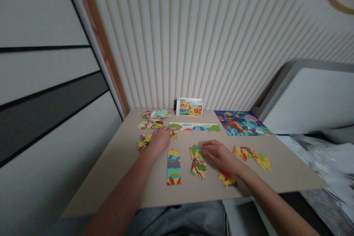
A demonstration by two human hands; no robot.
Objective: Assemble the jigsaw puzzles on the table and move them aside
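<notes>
My left hand [160, 141] rests flat on the board, fingertips close to a small jigsaw piece [173, 134] and below a long assembled puzzle strip [193, 127]. My right hand [218, 155] lies with its fingertips on a yellow-green piece [195, 152] of a small joined cluster [198, 167]. I cannot tell whether those fingers grip it. Nearer me stands a vertical joined column of pieces [174, 167]. A red-and-yellow piece [226, 179] sits partly under my right wrist. Another joined group [251, 156] lies to the right.
Loose pieces lie in heaps [153, 117] at the back left and beside my left hand [144, 142]. A picture box [189, 107] stands against the ribbed wall [193, 44]. A finished blue puzzle [240, 123] lies back right on the beige board [110, 162].
</notes>
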